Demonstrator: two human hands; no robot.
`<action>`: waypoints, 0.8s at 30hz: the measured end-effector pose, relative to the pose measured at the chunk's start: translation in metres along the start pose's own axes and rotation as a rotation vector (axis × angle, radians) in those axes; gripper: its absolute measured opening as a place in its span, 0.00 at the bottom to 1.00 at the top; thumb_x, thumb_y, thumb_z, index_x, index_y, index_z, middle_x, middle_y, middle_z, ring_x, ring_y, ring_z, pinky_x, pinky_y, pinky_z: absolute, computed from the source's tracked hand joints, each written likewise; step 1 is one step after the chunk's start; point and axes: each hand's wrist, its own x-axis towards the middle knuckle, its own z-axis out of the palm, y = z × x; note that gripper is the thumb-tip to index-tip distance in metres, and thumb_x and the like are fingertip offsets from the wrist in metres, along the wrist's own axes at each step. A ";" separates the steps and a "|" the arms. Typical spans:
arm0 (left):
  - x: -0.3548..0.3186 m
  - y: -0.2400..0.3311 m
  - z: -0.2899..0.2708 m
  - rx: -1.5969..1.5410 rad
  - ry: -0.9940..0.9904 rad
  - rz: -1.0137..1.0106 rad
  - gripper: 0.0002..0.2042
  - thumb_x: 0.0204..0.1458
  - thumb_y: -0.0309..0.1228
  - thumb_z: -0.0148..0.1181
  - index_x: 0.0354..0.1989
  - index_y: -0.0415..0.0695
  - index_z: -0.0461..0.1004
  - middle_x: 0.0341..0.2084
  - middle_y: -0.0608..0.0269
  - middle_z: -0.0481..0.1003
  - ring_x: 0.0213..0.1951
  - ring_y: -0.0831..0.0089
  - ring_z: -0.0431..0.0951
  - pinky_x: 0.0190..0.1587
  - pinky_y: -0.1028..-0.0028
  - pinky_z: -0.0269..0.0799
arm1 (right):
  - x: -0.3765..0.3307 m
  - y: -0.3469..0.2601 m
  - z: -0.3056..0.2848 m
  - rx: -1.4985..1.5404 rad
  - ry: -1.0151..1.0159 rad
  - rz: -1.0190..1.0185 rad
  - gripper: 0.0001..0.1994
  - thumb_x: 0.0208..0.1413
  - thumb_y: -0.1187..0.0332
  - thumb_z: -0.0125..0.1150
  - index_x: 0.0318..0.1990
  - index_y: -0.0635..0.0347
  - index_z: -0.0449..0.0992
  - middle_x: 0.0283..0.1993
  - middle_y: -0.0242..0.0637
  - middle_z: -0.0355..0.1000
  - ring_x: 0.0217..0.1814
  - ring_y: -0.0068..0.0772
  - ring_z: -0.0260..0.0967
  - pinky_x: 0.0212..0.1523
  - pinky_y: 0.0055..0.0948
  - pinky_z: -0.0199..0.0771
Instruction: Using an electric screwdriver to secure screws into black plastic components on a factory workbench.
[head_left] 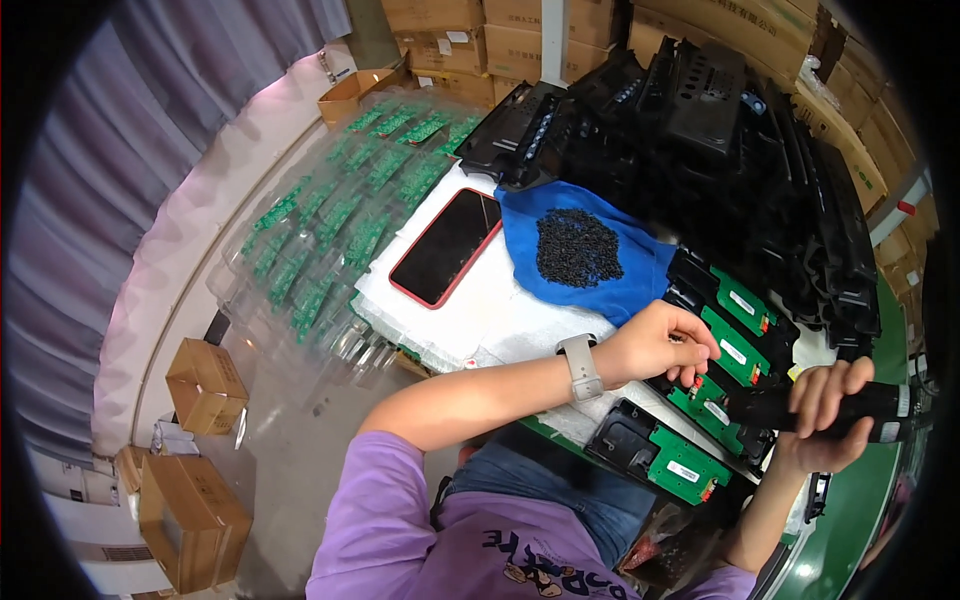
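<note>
My left hand (pixel 655 345), with a pale watch on its wrist, hovers over a row of black plastic housings fitted with green circuit boards. Its fingers are curled together, and whatever they may pinch is too small to make out. To the right, my right hand (pixel 830 405) is wrapped round a thick black electric screwdriver (pixel 765 408), held sideways over the row. One circuit board (pixel 708 408) lies partly under the tool. A nearer board (pixel 688 465) sits in its black housing. Beyond my left hand, a pile of tiny black screws (pixel 578 248) rests on a blue cloth (pixel 535 285).
A red-cased phone (pixel 445 247) lies on white padding (pixel 410 325). Clear trays of green boards (pixel 345 200) are stacked at the left. Large black plastic housings (pixel 705 110) crowd the far right side. Cardboard boxes (pixel 195 520) stand on the floor; more line the back.
</note>
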 end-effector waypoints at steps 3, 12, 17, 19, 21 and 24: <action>-0.002 0.009 0.003 -0.012 -0.126 -0.022 0.08 0.50 0.26 0.55 0.36 0.34 0.74 0.24 0.60 0.74 0.24 0.79 0.75 0.24 0.84 0.67 | 0.004 -0.012 -0.007 0.121 0.105 -0.094 0.15 0.52 0.60 0.54 0.37 0.59 0.58 0.19 0.28 0.57 0.15 0.19 0.55 0.25 0.21 0.57; -0.005 0.013 0.011 -0.011 -0.132 -0.085 0.09 0.47 0.25 0.59 0.35 0.33 0.75 0.25 0.57 0.76 0.26 0.75 0.77 0.26 0.83 0.70 | 0.001 -0.015 -0.009 0.143 0.143 -0.068 0.15 0.53 0.59 0.51 0.38 0.59 0.58 0.20 0.29 0.57 0.16 0.20 0.55 0.27 0.24 0.57; -0.006 0.016 0.007 0.000 -0.103 -0.142 0.07 0.45 0.22 0.59 0.34 0.32 0.74 0.27 0.55 0.76 0.27 0.74 0.78 0.28 0.83 0.71 | 0.003 -0.007 -0.003 0.170 0.161 -0.052 0.17 0.53 0.55 0.50 0.40 0.60 0.62 0.20 0.28 0.58 0.16 0.20 0.55 0.27 0.26 0.56; -0.006 0.020 0.007 0.004 -0.067 -0.178 0.07 0.45 0.21 0.59 0.34 0.33 0.74 0.27 0.55 0.76 0.27 0.74 0.78 0.29 0.83 0.71 | 0.005 -0.003 -0.005 0.197 0.179 -0.039 0.19 0.53 0.53 0.51 0.41 0.59 0.63 0.20 0.28 0.58 0.16 0.21 0.54 0.27 0.26 0.56; -0.004 0.023 0.009 -0.055 -0.056 -0.241 0.09 0.46 0.22 0.58 0.37 0.33 0.72 0.28 0.57 0.76 0.28 0.76 0.76 0.29 0.84 0.70 | 0.008 -0.003 -0.007 0.200 0.214 -0.060 0.20 0.54 0.52 0.48 0.42 0.60 0.65 0.20 0.28 0.58 0.16 0.22 0.54 0.26 0.26 0.57; -0.002 0.012 0.013 0.043 0.165 -0.087 0.11 0.49 0.25 0.57 0.40 0.34 0.71 0.29 0.58 0.75 0.29 0.78 0.75 0.30 0.84 0.68 | 0.015 -0.001 -0.007 0.150 0.189 -0.008 0.19 0.54 0.52 0.47 0.41 0.61 0.65 0.19 0.28 0.59 0.15 0.22 0.55 0.24 0.27 0.61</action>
